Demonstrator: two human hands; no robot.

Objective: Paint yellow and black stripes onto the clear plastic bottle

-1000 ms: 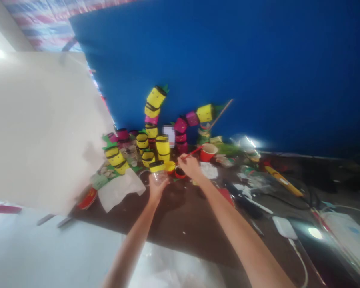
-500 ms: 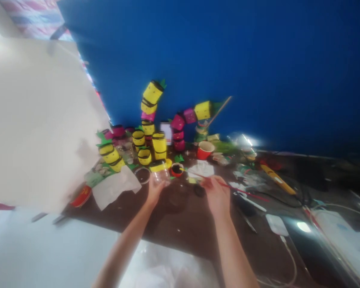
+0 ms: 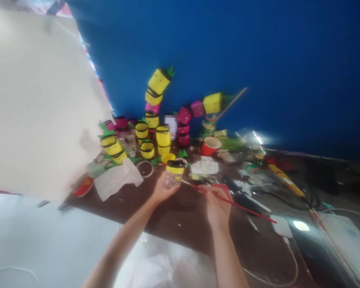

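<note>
My left hand (image 3: pixel 161 189) is closed around the lower, clear part of a plastic cup (image 3: pixel 175 169) with a yellow painted band and a black rim. Pinched in my right hand (image 3: pixel 217 208) is a thin paintbrush (image 3: pixel 248 210) with a long red handle. Its tip meets or nearly meets the lower edge of the yellow band; blur hides which. Just behind the held cup stands a small yellow cup (image 3: pixel 168 157). A crumpled white tissue (image 3: pixel 204 166) lies beyond my right hand.
Painted yellow cups (image 3: pixel 147 150) and magenta cups (image 3: pixel 184 139) stand along the blue wall (image 3: pixel 228 48), several stacked into leaning columns. A red paper cup (image 3: pixel 210 147) is behind the tissue. White paper (image 3: pixel 117 180) lies left; a yellow-handled tool (image 3: pixel 285 181) and a white charger (image 3: pixel 282 226) lie right.
The brush tip has moved from the small dark paint pot to the cup. My left hand has brought the cup rightward, in front of that pot. The view has also shifted slightly.
</note>
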